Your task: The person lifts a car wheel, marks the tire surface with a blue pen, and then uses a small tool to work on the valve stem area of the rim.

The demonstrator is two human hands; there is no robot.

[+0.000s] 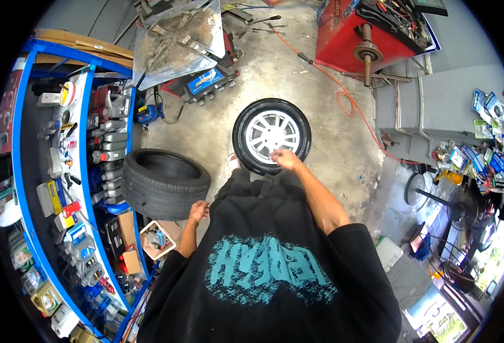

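A wheel with a silver multi-spoke rim and a black tyre (301, 132) lies flat on the concrete floor in front of me. My right hand (286, 160) is over the wheel's near right part, its fingers drawn together above the rim. What they hold, if anything, is too small to make out. To my left, a loose black tyre (166, 191) without a rim lies tilted beside the shelving. My left hand (198, 212) hangs low by my leg, just right of that tyre's near end. Its fingers are loosely apart with nothing visible in them.
Blue metal shelving (23, 188) with bottles and boxes lines the left. A white-rimmed bin (158, 240) stands beside it. Ahead are a wheeled stand with a dirty metal top (177, 40) and a red machine (340, 40) with a shaft. An orange hose (372, 127) crosses the floor.
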